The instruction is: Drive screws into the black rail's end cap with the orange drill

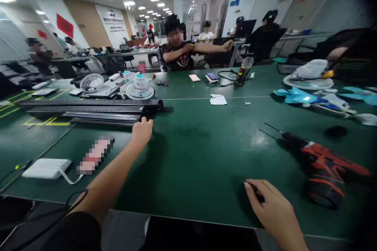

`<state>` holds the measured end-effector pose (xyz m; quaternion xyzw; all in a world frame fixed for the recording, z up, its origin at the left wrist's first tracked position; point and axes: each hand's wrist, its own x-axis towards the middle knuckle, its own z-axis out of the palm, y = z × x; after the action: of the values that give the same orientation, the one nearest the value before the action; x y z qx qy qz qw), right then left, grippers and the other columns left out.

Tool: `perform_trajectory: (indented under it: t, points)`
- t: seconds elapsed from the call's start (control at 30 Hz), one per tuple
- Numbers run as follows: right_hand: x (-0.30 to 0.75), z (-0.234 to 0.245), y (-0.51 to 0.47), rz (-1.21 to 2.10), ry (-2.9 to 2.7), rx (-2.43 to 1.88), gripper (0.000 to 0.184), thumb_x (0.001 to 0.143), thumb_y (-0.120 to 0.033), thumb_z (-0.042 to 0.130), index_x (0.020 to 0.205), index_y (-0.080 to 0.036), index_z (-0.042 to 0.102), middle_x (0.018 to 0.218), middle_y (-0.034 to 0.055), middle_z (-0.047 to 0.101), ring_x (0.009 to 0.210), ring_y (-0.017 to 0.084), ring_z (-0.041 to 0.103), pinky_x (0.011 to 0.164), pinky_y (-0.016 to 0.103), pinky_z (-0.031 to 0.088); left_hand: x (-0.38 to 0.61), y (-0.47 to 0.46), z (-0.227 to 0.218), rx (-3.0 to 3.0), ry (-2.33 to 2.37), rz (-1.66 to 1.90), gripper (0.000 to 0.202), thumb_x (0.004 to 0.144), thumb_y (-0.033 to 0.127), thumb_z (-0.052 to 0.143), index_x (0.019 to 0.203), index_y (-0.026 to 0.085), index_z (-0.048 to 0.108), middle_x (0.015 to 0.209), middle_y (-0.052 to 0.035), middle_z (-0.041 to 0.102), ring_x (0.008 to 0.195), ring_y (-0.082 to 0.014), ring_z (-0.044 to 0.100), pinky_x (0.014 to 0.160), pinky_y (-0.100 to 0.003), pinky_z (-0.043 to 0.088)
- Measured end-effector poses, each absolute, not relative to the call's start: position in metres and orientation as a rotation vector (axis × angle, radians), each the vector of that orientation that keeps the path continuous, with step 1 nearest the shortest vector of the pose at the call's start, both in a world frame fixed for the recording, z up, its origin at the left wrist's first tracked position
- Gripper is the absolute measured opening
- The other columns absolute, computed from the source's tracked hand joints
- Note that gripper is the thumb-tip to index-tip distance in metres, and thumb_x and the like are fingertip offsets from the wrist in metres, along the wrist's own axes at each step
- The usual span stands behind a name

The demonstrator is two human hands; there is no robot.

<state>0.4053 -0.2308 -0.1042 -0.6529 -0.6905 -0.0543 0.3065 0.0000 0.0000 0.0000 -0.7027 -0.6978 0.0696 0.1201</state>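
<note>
My left hand (142, 130) reaches far forward and touches the near end of a stack of long black metal rails (88, 109) lying across the green table (194, 157). Its fingers are hidden behind the back of the hand. My right hand (271, 204) rests low on the table near the front edge, fingers curled together over a small dark thing that I cannot make out. A red and black cordless drill (321, 168) with a long bit lies on its side just to the right of that hand.
A white power bank (47, 168) with a cable lies front left. Small white desk fans (140, 88), fan grilles (308, 82), blue fan blades (297, 96), papers (218, 100) and phones sit further back. A person (179, 53) sits across the table, arm stretched out; others work behind.
</note>
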Motion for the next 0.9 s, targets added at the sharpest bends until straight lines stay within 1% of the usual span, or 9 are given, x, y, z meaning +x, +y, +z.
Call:
perform_trajectory:
  t: [0.07, 0.2, 0.37, 0.53, 0.63, 0.7, 0.77, 0.83, 0.9]
  points:
    - [0.406, -0.105, -0.232, -0.158, -1.82, -1.714, 0.042, 0.111, -0.052, 0.048, 0.101, -0.021, 0.074, 0.096, 0.0077, 0.081, 0.078, 0.024, 0.079, 0.069, 0.034, 0.059, 0.025, -0.012, -0.004, -2.091, -2.017, 0.194, 0.04, 0.111, 0.028, 0.035, 0.128, 0.015, 0.069, 0.132, -0.0192, 0.061, 0.108, -0.0382, 0.074, 0.085, -0.042, 0.05]
    - [0.406, -0.107, -0.234, -0.16, -1.821, -1.698, 0.039, 0.112, -0.048, 0.048, 0.102, -0.02, 0.074, 0.095, 0.0081, 0.08, 0.079, 0.025, 0.078, 0.074, 0.036, 0.059, 0.074, -0.041, -0.008, -2.224, -1.906, 0.142, 0.038, 0.11, 0.039, 0.046, 0.128, 0.014, 0.069, 0.132, -0.0212, 0.062, 0.109, -0.0388, 0.072, 0.096, -0.051, 0.047]
    - [0.403, -0.106, -0.234, -0.124, -1.808, -1.717, 0.037, 0.112, -0.047, 0.049, 0.104, -0.02, 0.073, 0.097, 0.0088, 0.079, 0.081, 0.025, 0.077, 0.076, 0.037, 0.059, 0.127, -0.079, -0.003, -2.359, -1.797, 0.135, 0.043, 0.107, 0.045, 0.056, 0.131, 0.012, 0.07, 0.131, -0.0231, 0.065, 0.11, -0.0436, 0.072, 0.096, -0.056, 0.049]
    - [0.401, -0.104, -0.234, -0.12, -1.805, -1.741, 0.037, 0.111, -0.046, 0.049, 0.104, -0.019, 0.074, 0.097, 0.0097, 0.079, 0.082, 0.027, 0.077, 0.074, 0.038, 0.059, 0.167, -0.108, 0.004, -2.497, -1.668, 0.22, 0.063, 0.104, 0.055, 0.059, 0.145, 0.008, 0.065, 0.146, -0.0292, 0.059, 0.118, -0.0522, 0.07, 0.103, -0.063, 0.048]
    - [0.4, -0.102, -0.234, -0.112, -1.82, -1.747, 0.035, 0.111, -0.044, 0.05, 0.104, -0.019, 0.074, 0.096, 0.0096, 0.079, 0.082, 0.027, 0.078, 0.073, 0.038, 0.059, 0.179, -0.119, 0.004, -2.554, -1.587, 0.227, 0.062, 0.104, 0.053, 0.06, 0.146, 0.008, 0.065, 0.152, -0.0317, 0.056, 0.118, -0.0529, 0.07, 0.105, -0.066, 0.047]
    - [0.4, -0.1, -0.234, -0.106, -1.834, -1.746, 0.035, 0.11, -0.042, 0.05, 0.104, -0.019, 0.075, 0.097, 0.0098, 0.079, 0.082, 0.027, 0.078, 0.071, 0.038, 0.059, 0.179, -0.125, 0.006, -2.595, -1.551, 0.221, 0.061, 0.102, 0.054, 0.062, 0.143, 0.009, 0.067, 0.155, -0.0312, 0.054, 0.115, -0.052, 0.072, 0.1, -0.064, 0.052]
    - [0.4, -0.099, -0.233, -0.099, -1.837, -1.754, 0.036, 0.111, -0.042, 0.05, 0.104, -0.018, 0.075, 0.097, 0.0102, 0.079, 0.082, 0.027, 0.078, 0.07, 0.037, 0.06, 0.171, -0.126, 0.009, -2.654, -1.527, 0.15, 0.059, 0.099, 0.056, 0.067, 0.141, 0.013, 0.068, 0.157, -0.03, 0.054, 0.106, -0.046, 0.076, 0.089, -0.056, 0.057]
    - [0.401, -0.097, -0.232, -0.066, -1.837, -1.768, 0.036, 0.11, -0.044, 0.05, 0.104, -0.019, 0.076, 0.097, 0.0098, 0.079, 0.078, 0.026, 0.078, 0.066, 0.036, 0.06, 0.152, -0.122, 0.01, -2.702, -1.545, -0.057, 0.052, 0.102, 0.051, 0.065, 0.142, 0.019, 0.066, 0.15, -0.0242, 0.061, 0.093, -0.0352, 0.078, 0.075, -0.045, 0.059]
    - [0.4, -0.093, -0.228, 0.014, -1.862, -1.768, 0.036, 0.109, -0.046, 0.051, 0.104, -0.02, 0.076, 0.097, 0.0088, 0.08, 0.073, 0.024, 0.078, 0.062, 0.034, 0.06, 0.125, -0.11, 0.008, -2.663, -1.605, -0.335, 0.043, 0.107, 0.05, 0.055, 0.134, 0.02, 0.068, 0.135, -0.0173, 0.07, 0.095, -0.0312, 0.076, 0.071, -0.04, 0.058]
